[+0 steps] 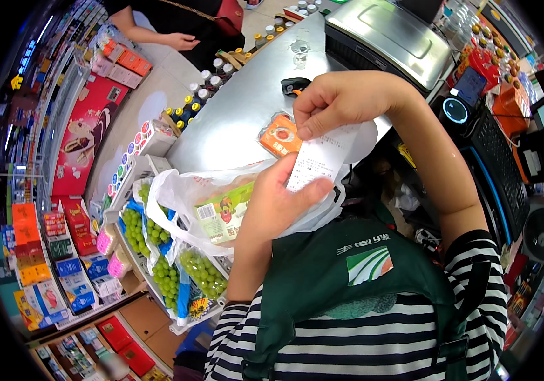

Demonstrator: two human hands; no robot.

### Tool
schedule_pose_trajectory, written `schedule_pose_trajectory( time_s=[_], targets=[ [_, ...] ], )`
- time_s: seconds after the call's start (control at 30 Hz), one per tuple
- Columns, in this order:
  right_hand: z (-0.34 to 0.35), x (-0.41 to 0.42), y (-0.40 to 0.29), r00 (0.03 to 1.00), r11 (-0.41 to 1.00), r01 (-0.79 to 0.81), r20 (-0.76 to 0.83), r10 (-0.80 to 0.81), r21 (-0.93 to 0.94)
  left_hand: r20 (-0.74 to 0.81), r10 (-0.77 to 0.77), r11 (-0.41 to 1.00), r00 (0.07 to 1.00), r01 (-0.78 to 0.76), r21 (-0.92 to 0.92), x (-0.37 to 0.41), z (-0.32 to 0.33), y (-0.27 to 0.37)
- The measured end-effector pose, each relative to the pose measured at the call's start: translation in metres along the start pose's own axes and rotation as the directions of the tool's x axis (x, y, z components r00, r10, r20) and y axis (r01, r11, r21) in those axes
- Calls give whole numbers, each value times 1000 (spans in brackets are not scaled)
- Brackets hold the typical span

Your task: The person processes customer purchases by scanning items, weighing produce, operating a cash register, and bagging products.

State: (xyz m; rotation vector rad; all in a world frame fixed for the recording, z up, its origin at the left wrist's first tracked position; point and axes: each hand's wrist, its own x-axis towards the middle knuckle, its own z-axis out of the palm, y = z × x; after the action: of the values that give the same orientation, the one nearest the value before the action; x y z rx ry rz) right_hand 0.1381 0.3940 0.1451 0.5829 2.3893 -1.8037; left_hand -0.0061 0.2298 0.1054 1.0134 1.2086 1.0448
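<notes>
A white paper receipt [322, 155] with printed lines is stretched between my two hands above the counter. My left hand [281, 195] grips its lower end between thumb and fingers. At the upper left edge, my right hand [343, 102] pinches the paper. Below my left hand sits a white plastic bag [176, 228] holding a pack with a green printed label [222, 214]. An orange packet in clear wrap [279, 135] lies on the metal counter [234, 124], just beyond the receipt. Near my right fingers is a black and orange device [295, 86], partly hidden.
A crate of bagged green grapes [167, 276] stands at left. Bottles with white and yellow caps [200, 93] line the counter's far side, where a person's hand [181, 41] hangs. A metal-topped machine [391, 35] is ahead; a keyboard [501, 166] lies at right.
</notes>
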Motion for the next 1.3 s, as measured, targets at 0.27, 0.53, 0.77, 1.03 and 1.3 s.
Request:
schedule_pose_trajectory(
  time_s=[0.27, 0.53, 0.77, 1.03, 1.3],
  targets=[
    [25, 13, 8, 980, 972, 134, -121, -159, -192, -185, 386, 865, 904, -284, 414, 13, -2, -24],
    [23, -2, 80, 778, 995, 34, -628, 30, 89, -407, 687, 706, 602, -418, 572, -31, -31, -19],
    [34, -14, 62, 909, 986, -167, -388, 153, -3, -428, 310, 575, 849, 191, 795, -57, -114, -38],
    [50, 70, 165, 808, 841, -488, -487, 333, -234, -498, 446, 672, 744, 90, 735, -55, -111, -43],
    [49, 100, 224, 724, 703, -647, -49, 688, 295, -538, 643, 645, 545, -6, 764, -120, -91, -26]
  ],
)
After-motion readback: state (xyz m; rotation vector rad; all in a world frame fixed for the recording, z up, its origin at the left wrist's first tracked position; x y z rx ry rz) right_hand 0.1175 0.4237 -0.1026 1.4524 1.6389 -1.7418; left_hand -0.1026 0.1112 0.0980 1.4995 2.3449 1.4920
